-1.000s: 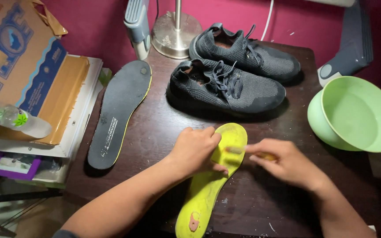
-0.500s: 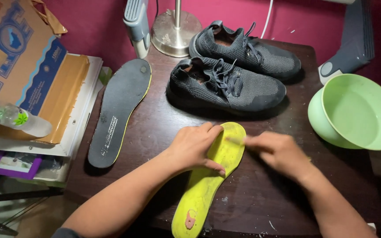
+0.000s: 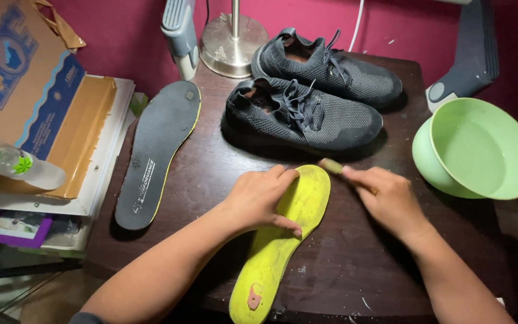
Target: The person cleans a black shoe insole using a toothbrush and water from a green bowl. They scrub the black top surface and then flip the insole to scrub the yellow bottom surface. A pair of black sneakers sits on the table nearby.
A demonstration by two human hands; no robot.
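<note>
A yellow-green insole (image 3: 283, 240) lies underside up on the dark wooden table (image 3: 211, 180), toe end pointing to the far right. My left hand (image 3: 259, 195) presses flat on its left side, thumb across the insole's middle. My right hand (image 3: 385, 198) is closed on a small brush (image 3: 332, 166), whose tip sits just past the insole's toe. A second insole (image 3: 157, 150), dark grey side up, lies to the left. Two dark grey knit sneakers (image 3: 307, 117) (image 3: 331, 72) stand behind the yellow insole.
A light green bowl (image 3: 481, 150) stands at the right edge of the table. A lamp base (image 3: 232, 42) and a grey-white device (image 3: 178, 33) stand at the back. Cardboard boxes (image 3: 25, 102) and a plastic bottle (image 3: 16, 165) are stacked to the left.
My right hand has moved the brush up along the insole, from its middle to past the toe end. My left hand has stayed pressed on the insole.
</note>
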